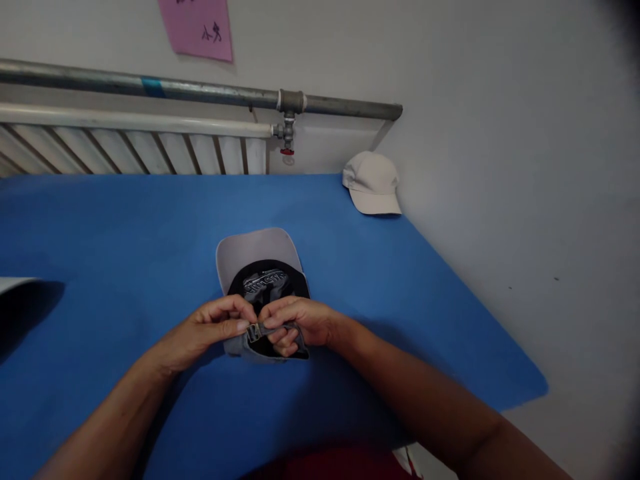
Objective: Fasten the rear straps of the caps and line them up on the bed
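- Red cloth (335, 463) showed at the bottom edge of the view, nearest the wearer.
- The grey cap (265, 273) was between the two hands, inside facing up, its back opening turned toward the wearer and its brim pointing away. Whether its rear edge touched the table could not be told.
- The left hand (217, 323) had thumb and forefinger pinched at the left side of the metal buckle (255, 333) on the cap's back.
- The right hand (303, 320) had thumb and forefinger clamped on the strap (273, 329) just right of that buckle, its other fingers curled below the strap in the back opening.
- The fingertips of both hands nearly met above the buckle; the inside lettering and the brim (257, 250) lay beyond the grip.
- The blue table (140, 227) spread around the cap, with a white-edged object (15, 283) cut off at the left.
- A beige cap (373, 180) sat at the far right, well apart from both hands, near the wall (480, 147).
- Behind stood a white radiator (135, 120), below a metal pipe (210, 92); a pink paper (200, 33) hung above.
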Motion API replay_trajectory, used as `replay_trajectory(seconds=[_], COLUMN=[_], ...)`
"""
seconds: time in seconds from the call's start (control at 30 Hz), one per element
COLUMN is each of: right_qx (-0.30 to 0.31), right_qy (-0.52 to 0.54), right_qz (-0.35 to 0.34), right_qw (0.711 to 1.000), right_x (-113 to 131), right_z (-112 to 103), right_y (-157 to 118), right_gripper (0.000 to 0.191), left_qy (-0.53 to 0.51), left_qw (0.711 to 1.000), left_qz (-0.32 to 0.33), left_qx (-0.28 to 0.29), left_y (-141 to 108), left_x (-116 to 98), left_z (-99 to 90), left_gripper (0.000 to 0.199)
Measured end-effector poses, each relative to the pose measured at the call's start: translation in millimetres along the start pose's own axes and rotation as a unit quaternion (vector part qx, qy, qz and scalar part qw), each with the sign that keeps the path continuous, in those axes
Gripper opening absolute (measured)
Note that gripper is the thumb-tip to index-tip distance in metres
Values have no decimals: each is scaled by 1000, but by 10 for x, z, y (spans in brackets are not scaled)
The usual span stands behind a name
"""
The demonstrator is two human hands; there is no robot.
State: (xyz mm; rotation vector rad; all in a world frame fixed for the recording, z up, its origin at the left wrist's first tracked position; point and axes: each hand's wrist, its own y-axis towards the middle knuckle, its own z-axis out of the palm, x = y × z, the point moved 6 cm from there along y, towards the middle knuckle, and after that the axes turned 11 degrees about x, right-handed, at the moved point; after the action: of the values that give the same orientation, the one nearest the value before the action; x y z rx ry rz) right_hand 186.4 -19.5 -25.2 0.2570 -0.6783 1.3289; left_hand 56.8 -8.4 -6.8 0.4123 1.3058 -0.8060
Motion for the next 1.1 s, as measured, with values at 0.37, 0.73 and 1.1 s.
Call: replay_trajectory(seconds=[0.37,0.73,1.1], right_qx=[-7,-104,-175], right_qy=[-36,-89,-91], right_qz=[13,-103,-223], right_qw=[999,985,954], right_x=[4,-6,23], right_z=[47,74,63], right_y=[7,-7,-20], right_gripper=[11,9,17], left_qy=[-1,14,3], left_qw=[1000,999,998], left_qz=[-24,-34,-23], left_qx=[8,-3,-58], left_y=[0,8,19], left_x=[38,35,39], left_z=[12,-4,8], left_gripper=[14,18,24])
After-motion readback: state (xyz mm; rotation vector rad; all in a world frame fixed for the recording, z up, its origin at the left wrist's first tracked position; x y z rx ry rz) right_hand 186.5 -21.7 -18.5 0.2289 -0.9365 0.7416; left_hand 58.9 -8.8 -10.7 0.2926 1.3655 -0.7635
